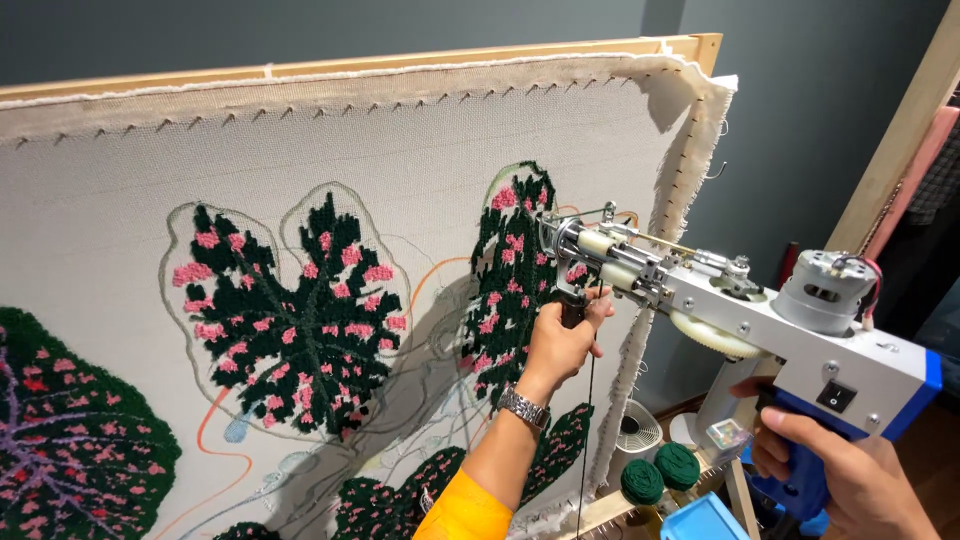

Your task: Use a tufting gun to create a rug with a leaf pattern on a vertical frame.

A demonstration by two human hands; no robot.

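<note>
tufting gun (pixel 740 310) gripped within fingers (pixel 590 305)

Rug-tufting workshop: wooden stretcher frame (pixel 380 62) with tufted leaf cloth (pixel 300 300) ahead of both hands, tufting gun (pixel 740 320) gripped, green yarn cones (pixel 660 472) below right hand (pixel 850 475).

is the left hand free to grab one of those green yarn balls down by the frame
Probably not as things stand: the left hand is closed on the tufting gun's front handle, up against the cloth, well above the green yarn balls.
</note>
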